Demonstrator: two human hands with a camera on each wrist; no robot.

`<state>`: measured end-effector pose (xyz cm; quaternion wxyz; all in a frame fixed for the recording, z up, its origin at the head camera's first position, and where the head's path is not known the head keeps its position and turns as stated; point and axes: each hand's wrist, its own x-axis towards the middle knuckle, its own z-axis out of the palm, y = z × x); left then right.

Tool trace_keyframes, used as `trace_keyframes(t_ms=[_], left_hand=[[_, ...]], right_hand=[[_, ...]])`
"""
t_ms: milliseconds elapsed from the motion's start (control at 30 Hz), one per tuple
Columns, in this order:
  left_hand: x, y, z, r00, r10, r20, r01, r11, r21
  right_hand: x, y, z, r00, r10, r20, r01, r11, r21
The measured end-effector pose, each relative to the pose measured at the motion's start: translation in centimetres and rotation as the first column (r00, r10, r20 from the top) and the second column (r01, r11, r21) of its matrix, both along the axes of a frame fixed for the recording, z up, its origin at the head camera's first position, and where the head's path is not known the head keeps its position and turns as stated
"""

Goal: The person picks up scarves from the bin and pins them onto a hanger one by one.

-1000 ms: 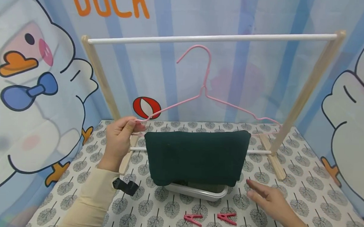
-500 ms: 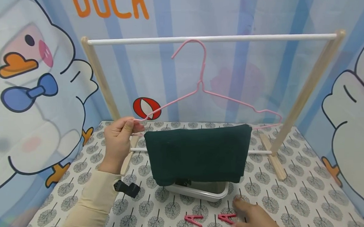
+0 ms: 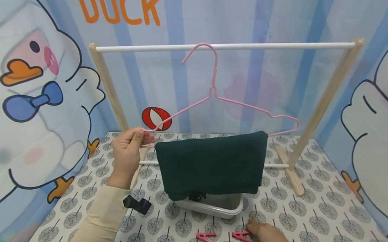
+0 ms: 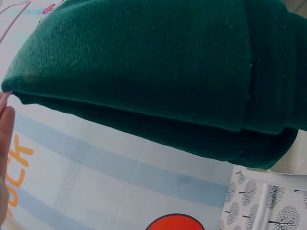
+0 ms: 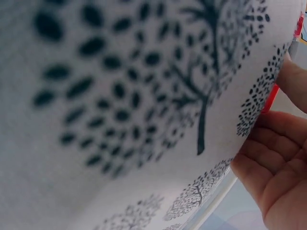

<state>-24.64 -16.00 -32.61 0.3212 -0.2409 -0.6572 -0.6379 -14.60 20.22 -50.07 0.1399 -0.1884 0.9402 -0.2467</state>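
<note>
My left hand (image 3: 127,149) pinches the left end of a pink wire clothes hanger (image 3: 241,102), which is held up with its hook close to the white rail. A dark green folded cloth (image 3: 211,164) drapes over the hanger's lower bar and fills much of the left wrist view (image 4: 144,62). Low on the table, my right hand (image 3: 268,239) lies beside the right-hand red clothespin (image 3: 240,237). Its thumb and fingers stand apart on either side of the clothespin's near end; contact is unclear. A second red clothespin (image 3: 206,238) lies to the left.
A rack with a white rail (image 3: 248,46) and wooden posts (image 3: 322,107) stands behind the hanger. Under the cloth sits a white plastic tub (image 3: 216,210), partly hidden, with something black inside. The tablecloth (image 3: 322,211) has a tree print.
My right hand has moved down and left from beside the cloth to the right-hand clothespin. The hanger has risen slightly and shifted left, its right end tilting up with the cloth.
</note>
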Motion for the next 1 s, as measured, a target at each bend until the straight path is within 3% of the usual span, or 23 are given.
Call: trace_keyframes(t_ms=[133, 233, 367, 500, 667, 800, 867, 933, 1000], left_hand=[[0.1, 0.1, -0.1, 1.000, -0.004, 0.003, 0.004, 1.000, 0.005], [0.2, 0.3, 0.0, 1.000, 0.004, 0.010, -0.004, 1.000, 0.004], [0.2, 0.6, 0.0, 1.000, -0.006, 0.024, 0.005, 1.000, 0.015], [0.1, 0.7, -0.1, 0.999, -0.005, 0.032, 0.004, 1.000, 0.016], [0.2, 1.1, -0.3, 0.999, -0.023, 0.030, 0.023, 1.000, -0.005], [0.4, 1.4, -0.3, 0.999, -0.038, 0.031, 0.037, 0.999, 0.012], [0.4, 1.6, -0.3, 0.999, -0.039, 0.032, 0.038, 0.999, 0.023], [0.4, 1.8, -0.3, 0.999, -0.029, 0.034, 0.029, 0.999, 0.021], [0.4, 2.0, -0.2, 0.999, -0.027, 0.034, 0.027, 1.000, 0.015]], right_hand=[[0.0, 0.0, 0.0, 0.996, 0.064, -0.062, -0.062, 0.998, 0.025], [-0.1, 0.1, 0.1, 0.998, 0.058, -0.033, -0.057, 0.998, 0.017], [-0.3, 0.6, 0.6, 0.997, 0.029, 0.076, -0.023, 0.997, -0.079], [-0.7, 1.1, 1.5, 0.992, 0.058, 0.108, -0.037, 0.982, -0.185], [-0.5, 1.0, 3.6, 0.995, 0.020, 0.093, 0.010, 0.950, -0.312], [-0.7, 0.5, 7.3, 0.999, 0.012, -0.042, -0.027, 0.927, -0.373], [-1.1, 0.2, 9.7, 0.989, 0.020, -0.146, -0.070, 0.934, -0.352], [-1.7, -0.3, 12.1, 0.965, 0.019, -0.261, -0.103, 0.945, -0.310], [-2.4, -0.8, 14.4, 0.927, 0.035, -0.374, -0.140, 0.956, -0.257]])
